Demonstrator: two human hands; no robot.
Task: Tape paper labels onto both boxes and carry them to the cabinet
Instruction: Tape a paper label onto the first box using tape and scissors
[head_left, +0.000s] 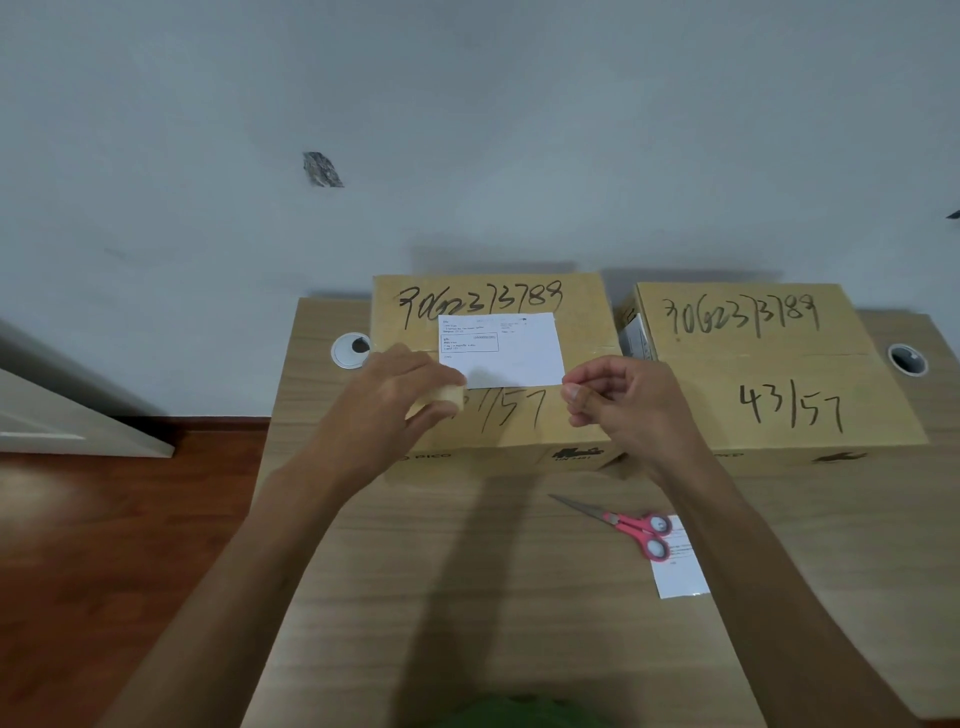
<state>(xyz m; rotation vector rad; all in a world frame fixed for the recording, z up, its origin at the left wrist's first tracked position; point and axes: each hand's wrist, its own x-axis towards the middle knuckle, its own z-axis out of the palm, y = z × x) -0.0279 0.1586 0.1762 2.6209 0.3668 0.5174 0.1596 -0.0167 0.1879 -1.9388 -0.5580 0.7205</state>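
Observation:
Two cardboard boxes with black handwritten numbers stand side by side at the back of the desk: the left box and the right box. A white paper label lies on top of the left box. My left hand grips a roll of tape over the label's lower left corner. My right hand hovers by the label's lower right corner with its fingertips pinched together, apparently on the tape's free end; the strip itself is too clear to make out. A second paper label lies on the desk.
Pink-handled scissors rest on the wooden desk, partly over the second label. Cable holes sit at the desk's back left and back right. A grey wall rises behind; wooden floor lies to the left.

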